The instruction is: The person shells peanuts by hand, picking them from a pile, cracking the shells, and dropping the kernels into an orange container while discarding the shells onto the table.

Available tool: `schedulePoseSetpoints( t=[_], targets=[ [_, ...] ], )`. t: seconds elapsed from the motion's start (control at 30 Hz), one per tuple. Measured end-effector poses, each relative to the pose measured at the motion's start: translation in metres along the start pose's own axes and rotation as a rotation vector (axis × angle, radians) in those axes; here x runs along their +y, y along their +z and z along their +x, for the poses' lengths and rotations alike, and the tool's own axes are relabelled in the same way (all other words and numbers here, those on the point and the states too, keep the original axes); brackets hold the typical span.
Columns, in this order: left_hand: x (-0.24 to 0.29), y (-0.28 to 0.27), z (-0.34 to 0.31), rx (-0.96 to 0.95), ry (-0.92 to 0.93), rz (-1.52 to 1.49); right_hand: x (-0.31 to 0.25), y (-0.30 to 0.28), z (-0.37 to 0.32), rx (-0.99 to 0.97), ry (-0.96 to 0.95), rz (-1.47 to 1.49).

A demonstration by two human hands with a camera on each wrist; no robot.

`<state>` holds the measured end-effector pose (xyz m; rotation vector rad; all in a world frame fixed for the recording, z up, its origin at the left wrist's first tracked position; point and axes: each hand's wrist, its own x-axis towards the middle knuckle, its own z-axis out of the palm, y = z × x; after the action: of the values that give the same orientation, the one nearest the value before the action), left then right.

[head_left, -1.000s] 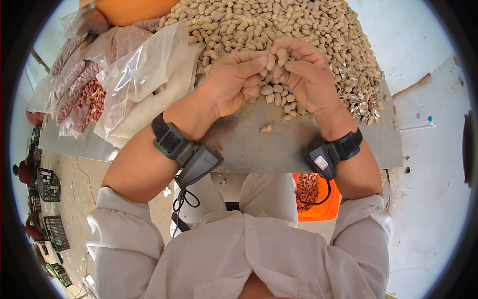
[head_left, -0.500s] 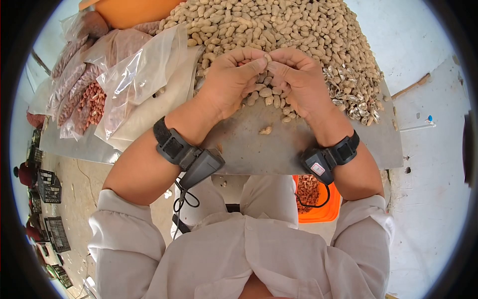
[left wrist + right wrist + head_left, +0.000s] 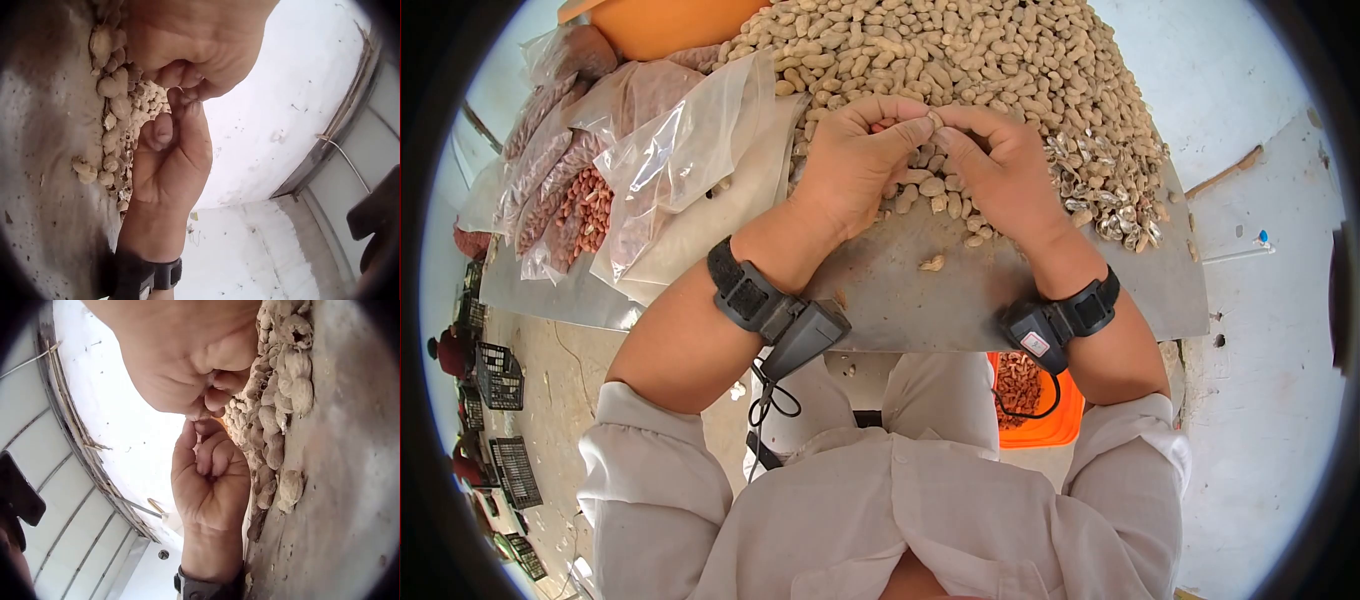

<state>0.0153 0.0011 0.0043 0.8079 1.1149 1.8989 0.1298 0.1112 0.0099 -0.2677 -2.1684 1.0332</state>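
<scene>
Both hands meet in front of a large heap of unshelled peanuts (image 3: pixel 920 55) on a metal table (image 3: pixel 890 300). At their touching fingertips is a small bit of a peanut (image 3: pixel 934 121), mostly hidden by fingers. The left hand (image 3: pixel 850 165) pinches it between thumb and forefinger, its other fingers curled, and a reddish kernel (image 3: pixel 879 127) shows behind its thumb. From the other side the right hand (image 3: pixel 1005 175) pinches the same peanut. In the left wrist view the right hand (image 3: pixel 172 162) has its thumb against the left hand's fingertips.
Opened shells (image 3: pixel 1100 190) lie at the heap's right side. Plastic bags (image 3: pixel 615 110) of red kernels fill the left, below an orange basin (image 3: pixel 665 25). A single peanut (image 3: pixel 932 263) lies nearer the body. Under the table edge stands an orange container (image 3: pixel 1055 425) with reddish pieces.
A second ago a peanut showed in each hand's fingertips, slightly farther forward. Since then the fingertips have closed together, and just a small part of one peanut shows between them.
</scene>
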Motion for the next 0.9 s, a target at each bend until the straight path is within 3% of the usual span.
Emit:
schedulePoseSetpoints(
  t=[0.07,0.37,0.67,0.9],
  targets=[
    [0.0,0.001,-0.001,0.024,0.007,0.036,0.0,0.0,0.0,0.028,-0.08,-0.063],
    [0.0,0.002,-0.002,0.049,0.058,0.161,-0.003,-0.001,-0.002,-0.012,-0.04,-0.062],
    [-0.009,-0.005,0.002,0.01,0.238,0.409,-0.007,0.002,-0.004,0.005,-0.045,-0.132],
    [-0.008,-0.004,-0.001,-0.005,0.226,0.343,-0.015,0.005,-0.006,0.037,-0.097,-0.219]
  ],
)
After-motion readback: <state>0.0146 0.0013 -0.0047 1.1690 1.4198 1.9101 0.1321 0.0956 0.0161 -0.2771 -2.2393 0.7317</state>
